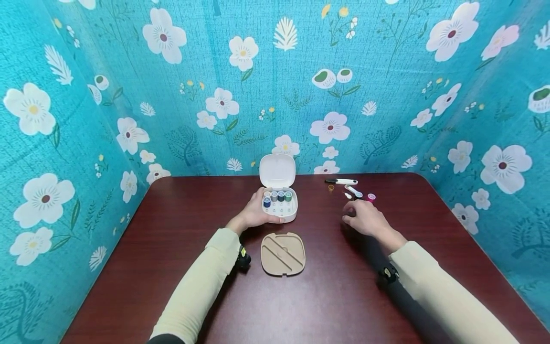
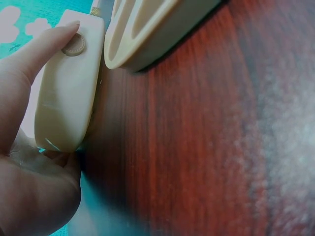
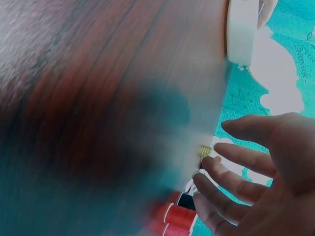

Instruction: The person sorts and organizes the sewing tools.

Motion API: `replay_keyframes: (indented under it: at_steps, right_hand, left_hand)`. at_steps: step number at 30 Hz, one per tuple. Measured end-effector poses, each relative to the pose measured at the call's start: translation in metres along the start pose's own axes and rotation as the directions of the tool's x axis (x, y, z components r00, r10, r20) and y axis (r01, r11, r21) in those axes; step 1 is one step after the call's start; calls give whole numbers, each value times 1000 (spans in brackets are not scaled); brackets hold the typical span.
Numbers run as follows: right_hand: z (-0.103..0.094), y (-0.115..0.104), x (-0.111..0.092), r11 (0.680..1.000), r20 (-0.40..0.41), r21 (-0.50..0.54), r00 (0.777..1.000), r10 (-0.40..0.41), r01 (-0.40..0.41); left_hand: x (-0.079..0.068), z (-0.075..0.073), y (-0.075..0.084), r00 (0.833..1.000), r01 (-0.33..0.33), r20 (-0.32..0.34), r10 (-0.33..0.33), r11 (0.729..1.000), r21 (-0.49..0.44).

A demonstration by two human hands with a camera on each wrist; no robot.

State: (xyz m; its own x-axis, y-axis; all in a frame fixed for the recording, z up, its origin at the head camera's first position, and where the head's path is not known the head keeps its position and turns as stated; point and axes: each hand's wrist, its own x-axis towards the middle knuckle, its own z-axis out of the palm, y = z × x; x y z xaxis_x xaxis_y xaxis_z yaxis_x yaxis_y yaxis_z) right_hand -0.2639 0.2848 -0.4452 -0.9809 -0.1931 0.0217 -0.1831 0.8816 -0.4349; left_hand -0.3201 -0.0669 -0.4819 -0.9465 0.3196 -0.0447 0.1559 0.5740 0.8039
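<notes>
Toward the back middle of the table stands a white sewing box (image 1: 293,216), its lid (image 1: 277,171) raised. Several thread spools (image 1: 281,196) fill its back row, with a blue spool (image 1: 267,202) in front at the left. My left hand (image 1: 252,213) grips the box, fingers at its left side and thumb along its front, over a round button (image 2: 74,45). To the right, my right hand (image 1: 365,217) hovers above the table with loosely bent, spread fingers and nothing held. Near its fingertips in the right wrist view are red spools (image 3: 180,216), a black spool (image 3: 187,201) and a gold thimble (image 3: 205,151).
A beige tray (image 1: 283,253) with diagonal ridges lies in front of the box. Beyond my right hand are a black-and-white tool (image 1: 341,181), a gold ring-shaped thimble (image 1: 331,188), a small white-and-blue tool (image 1: 354,191) and a pink spool (image 1: 371,196). Flowered blue cloth (image 1: 240,114) borders the table.
</notes>
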Motion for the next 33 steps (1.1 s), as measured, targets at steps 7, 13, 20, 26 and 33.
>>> replay_keyframes:
  at_steps: [7,13,20,26,33]
  right_hand:
    - [-8,11,-5,994,17,3,994,107,-107]
    - [-18,19,-11,956,-13,22,956,292,-292]
    - [-21,30,-12,934,-49,67,933,355,-352]
    - [-15,37,-7,947,-92,124,947,309,-297]
    - [-6,44,-1,922,-177,253,923,342,-293]
  left_hand:
    - [0,0,-1,1000,-4,2,4,1000,-4]
    - [1,-1,0,1000,2,1,-2,1000,-6]
    - [1,-1,0,1000,0,4,0,1000,-3]
    - [1,-1,1,1000,-4,-3,4,1000,2]
    - [2,0,-2,1000,-9,-4,9,1000,-15]
